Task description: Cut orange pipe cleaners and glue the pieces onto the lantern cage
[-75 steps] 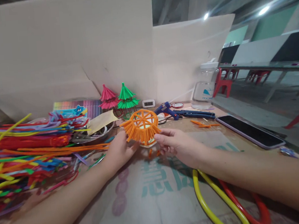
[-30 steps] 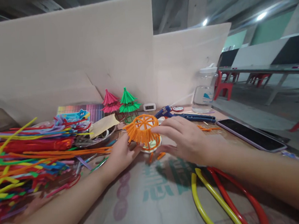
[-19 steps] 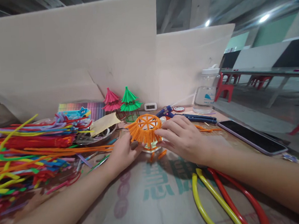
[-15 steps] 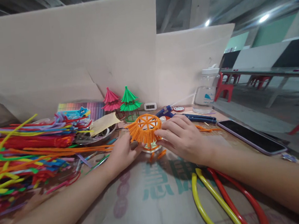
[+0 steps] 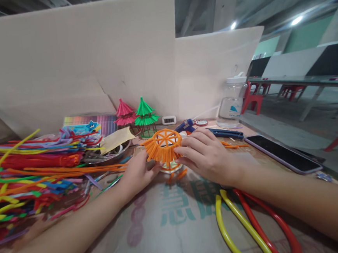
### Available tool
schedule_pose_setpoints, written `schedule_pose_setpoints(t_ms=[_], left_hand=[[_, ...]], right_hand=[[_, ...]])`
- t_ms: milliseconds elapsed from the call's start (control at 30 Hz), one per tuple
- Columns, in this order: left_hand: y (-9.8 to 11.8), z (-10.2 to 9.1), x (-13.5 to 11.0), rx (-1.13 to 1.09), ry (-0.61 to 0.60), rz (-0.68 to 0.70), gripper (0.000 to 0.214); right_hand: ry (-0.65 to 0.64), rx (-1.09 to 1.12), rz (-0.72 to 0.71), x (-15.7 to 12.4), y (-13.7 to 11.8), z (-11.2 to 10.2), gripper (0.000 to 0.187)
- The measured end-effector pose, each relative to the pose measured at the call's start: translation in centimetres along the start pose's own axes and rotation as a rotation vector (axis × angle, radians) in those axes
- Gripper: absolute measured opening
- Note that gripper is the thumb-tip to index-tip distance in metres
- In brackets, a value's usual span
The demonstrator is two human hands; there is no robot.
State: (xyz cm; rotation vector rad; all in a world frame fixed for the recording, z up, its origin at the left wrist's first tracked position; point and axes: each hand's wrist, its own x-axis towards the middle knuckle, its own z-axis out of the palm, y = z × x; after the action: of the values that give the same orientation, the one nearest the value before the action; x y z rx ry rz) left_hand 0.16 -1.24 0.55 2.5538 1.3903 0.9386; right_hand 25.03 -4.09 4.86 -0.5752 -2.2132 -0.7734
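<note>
A small orange pipe-cleaner pavilion [image 5: 164, 153] stands on the table between my hands, with a spoked ring on top and short orange strips hanging around part of it. My left hand [image 5: 139, 171] grips its left side, the thumb low at the front and the other fingers partly hidden behind. At the right edge of the strips, the thumb and fingers of my right hand [image 5: 204, 154] are closed on the orange fringe; whether a separate strip is pinched there I cannot tell. Short orange pieces [image 5: 181, 174] lie just in front of the base.
Loose coloured pipe cleaners [image 5: 37, 160] cover the left side. Behind stand pink [image 5: 124, 113] and green [image 5: 145, 114] pavilions and a small digital clock [image 5: 169, 120]. A blue glue gun [image 5: 185, 125], water bottle [image 5: 232, 104] and phone [image 5: 282, 153] sit rightward; yellow and red tool handles [image 5: 254, 223] lie nearer.
Both hands stay in the same grip on the orange pavilion. The whole view has shifted very slightly; nothing else visibly differs.
</note>
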Motion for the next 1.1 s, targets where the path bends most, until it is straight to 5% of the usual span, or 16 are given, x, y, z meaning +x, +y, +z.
schedule_pose_setpoints(t_ms=[867, 1100], left_hand=[[-0.1, 0.0, -0.1, -0.003, -0.014, -0.026, 0.043], [-0.3, 0.1, -0.1, 0.013, 0.001, -0.016, 0.037]], right_hand=[[-0.011, 0.122, 0.083, -0.6, 0.3, 0.7, 0.038], [-0.022, 0.101, 0.116, -0.6, 0.3, 0.9, 0.026]])
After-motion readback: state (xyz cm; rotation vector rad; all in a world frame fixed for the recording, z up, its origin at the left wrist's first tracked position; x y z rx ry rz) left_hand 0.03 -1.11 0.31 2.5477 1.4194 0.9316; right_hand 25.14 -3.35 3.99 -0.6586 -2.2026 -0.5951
